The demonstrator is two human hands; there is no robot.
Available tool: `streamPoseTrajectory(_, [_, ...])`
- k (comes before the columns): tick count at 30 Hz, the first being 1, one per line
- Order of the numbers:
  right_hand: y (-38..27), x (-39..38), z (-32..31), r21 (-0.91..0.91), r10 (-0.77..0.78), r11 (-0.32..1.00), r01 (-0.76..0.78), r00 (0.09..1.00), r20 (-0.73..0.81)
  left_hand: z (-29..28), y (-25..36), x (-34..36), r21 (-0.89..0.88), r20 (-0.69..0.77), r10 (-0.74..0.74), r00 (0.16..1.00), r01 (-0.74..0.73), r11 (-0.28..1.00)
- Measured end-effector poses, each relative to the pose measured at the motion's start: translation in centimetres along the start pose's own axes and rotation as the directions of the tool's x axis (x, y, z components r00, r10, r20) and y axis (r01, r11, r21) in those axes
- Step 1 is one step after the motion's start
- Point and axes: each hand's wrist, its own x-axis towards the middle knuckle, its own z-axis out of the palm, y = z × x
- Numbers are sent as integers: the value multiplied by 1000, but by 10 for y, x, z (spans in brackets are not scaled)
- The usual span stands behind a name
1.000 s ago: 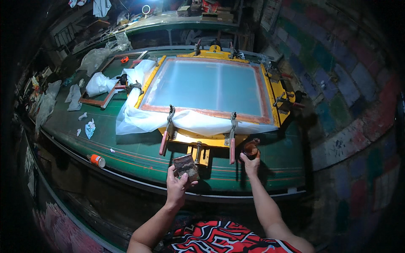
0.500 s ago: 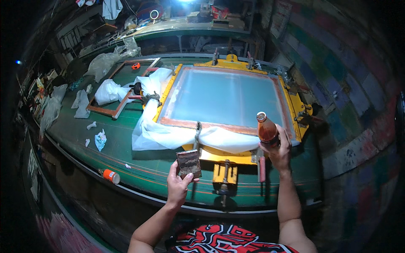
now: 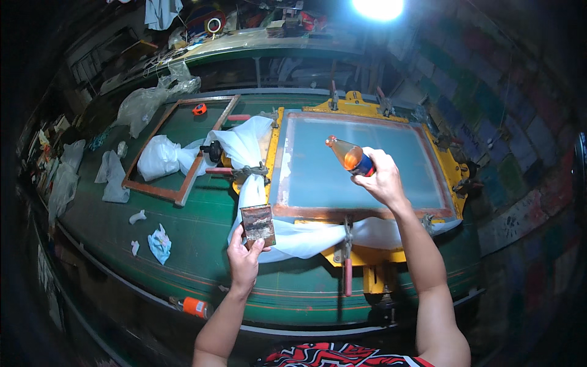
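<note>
My right hand [image 3: 382,177] is wrapped round a bottle [image 3: 351,157] of clear plastic or glass with a dark label. The bottle is tilted over the mesh screen [image 3: 342,180], its mouth pointing up and to the left, with some orange-brown liquid inside. In my left hand [image 3: 246,260] I grip a small flat rectangular block [image 3: 258,224] with a dark, streaked face, thumb on its lower edge. It is held in front of the screen's near left corner. The screen sits in a yellow clamping frame [image 3: 457,177], with white cloth or plastic sheeting [image 3: 312,240] bunched along its near and left sides.
A green table [image 3: 269,300] carries the frame. On the left lie an empty wooden frame [image 3: 180,194], a white bag [image 3: 160,158], an orange tape measure [image 3: 199,109], a crumpled cloth [image 3: 159,244] and clear plastic bags [image 3: 139,109]. An orange-labelled bottle [image 3: 194,307] lies at the near edge.
My right hand has raised the bottle up and left and tipped it from nearly upright to leaning over the screen. My view has shifted; my left hand still holds the block.
</note>
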Motion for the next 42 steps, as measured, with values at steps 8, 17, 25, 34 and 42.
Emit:
streamPoseTrajectory(8, [12, 95, 76, -250, 13, 968, 5, 997, 70, -32, -1, 56, -18, 28, 14, 1000, -14, 1000])
streamPoseTrajectory(17, [52, 199, 162, -453, 61, 892, 5, 989, 132, -39, -31, 106, -55, 19, -17, 1000, 18, 998])
streamPoseTrajectory(25, [85, 247, 242, -614, -2, 782, 106, 986, 168, -43, -67, 128, -38, 15, -96, 995, 97, 995])
streamPoseTrajectory(34, [108, 271, 287, -646, -28, 757, 98, 993, 118, -46, -80, 140, -11, 7, -142, 990, 142, 990])
streamPoseTrajectory(42, [110, 267, 289, -577, 85, 817, 0, 989, 120, -46, -88, 140, -33, 14, -144, 989, 144, 989])
